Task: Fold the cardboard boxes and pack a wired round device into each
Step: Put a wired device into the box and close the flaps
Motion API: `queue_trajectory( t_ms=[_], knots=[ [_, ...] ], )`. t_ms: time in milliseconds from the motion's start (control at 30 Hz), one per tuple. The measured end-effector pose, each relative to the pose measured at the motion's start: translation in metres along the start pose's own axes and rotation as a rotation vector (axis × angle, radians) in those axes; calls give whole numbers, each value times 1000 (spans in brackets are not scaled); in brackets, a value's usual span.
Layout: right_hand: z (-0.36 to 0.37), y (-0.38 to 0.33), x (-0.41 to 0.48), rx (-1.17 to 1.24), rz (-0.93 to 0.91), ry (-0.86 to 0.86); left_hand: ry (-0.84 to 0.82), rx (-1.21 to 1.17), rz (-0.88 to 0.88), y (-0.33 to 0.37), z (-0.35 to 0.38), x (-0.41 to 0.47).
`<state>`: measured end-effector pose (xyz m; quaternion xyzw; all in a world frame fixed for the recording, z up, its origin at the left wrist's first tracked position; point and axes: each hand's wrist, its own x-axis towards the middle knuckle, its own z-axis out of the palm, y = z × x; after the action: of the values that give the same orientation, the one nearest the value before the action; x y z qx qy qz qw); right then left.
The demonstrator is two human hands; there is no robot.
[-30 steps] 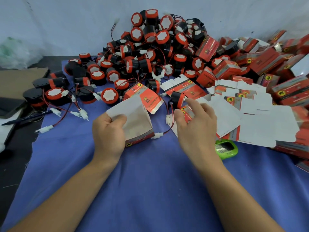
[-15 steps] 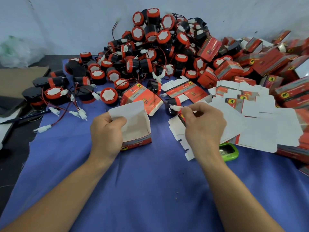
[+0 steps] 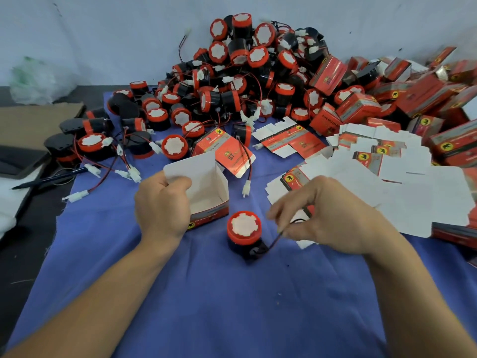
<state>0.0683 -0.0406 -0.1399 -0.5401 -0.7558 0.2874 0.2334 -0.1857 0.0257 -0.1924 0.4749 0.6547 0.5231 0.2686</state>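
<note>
A pale, faintly scuffed wall (image 3: 103, 34) stands behind the blue cloth (image 3: 232, 306). The cloth is spread over a dark bench (image 3: 31, 254), whose bare top shows along the cloth's left side. That left edge of the cloth is frayed, and small dark specks dot its near part. Left of the cloth's far corner lies a flat sheet of brown cardboard (image 3: 31, 125). Beyond it, against the wall, sits a crumpled clear plastic bag (image 3: 33, 83) with a green tint. A dark pen (image 3: 49, 178) lies on the bench left of the cloth, one end reaching the cloth's edge. The light is soft and even.
</note>
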Motion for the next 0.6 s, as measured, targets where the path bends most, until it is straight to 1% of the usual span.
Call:
queue_trajectory(
  t_ms=[33, 67, 133, 167, 200, 233, 267, 300, 333, 400, 433, 467, 500, 533, 567, 600],
  knots=[
    [0, 4, 0, -104, 47, -15, -3, -1, 3, 0, 1, 0],
    [0, 8, 1, -222, 116, 17, -3, -5, 7, 1, 1, 0],
    [4, 9, 6, -406, 279, 167, 1, -9, 18, 0, 1, 0],
    [8, 8, 9, -422, 320, 267, -2, -10, 22, -1, 1, 1],
    [14, 6, 11, -374, 318, 365, -7, -8, 27, -1, 1, 1],
    [19, 1, 11, -271, 293, 425, -16, -6, 31, -2, 1, 0],
    [23, -5, 11, -152, 251, 438, -26, -4, 35, -3, 1, -1],
    [28, -11, 9, -79, 206, 394, -37, -4, 39, -3, 1, -1],
    [32, -19, 7, -90, 182, 293, -47, -6, 42, -3, 1, -1],
    [42, -30, 7, -305, 145, 78, -57, -13, 56, -4, 0, -1],
    [47, -33, 8, -437, 128, 24, -60, -17, 63, -3, 0, -1],
    [51, -36, 9, -533, 122, 8, -62, -20, 70, -3, 1, -1],
    [54, -38, 9, -580, 120, 14, -59, -20, 73, -3, 1, -1],
    [56, -39, 9, -574, 103, 37, -53, -20, 74, -3, 1, -1],
    [55, -39, 7, -519, 85, 43, -54, -23, 72, -2, 1, -2],
    [52, -39, 6, -412, 70, 50, -73, -39, 61, -1, 1, -3]
  ],
)
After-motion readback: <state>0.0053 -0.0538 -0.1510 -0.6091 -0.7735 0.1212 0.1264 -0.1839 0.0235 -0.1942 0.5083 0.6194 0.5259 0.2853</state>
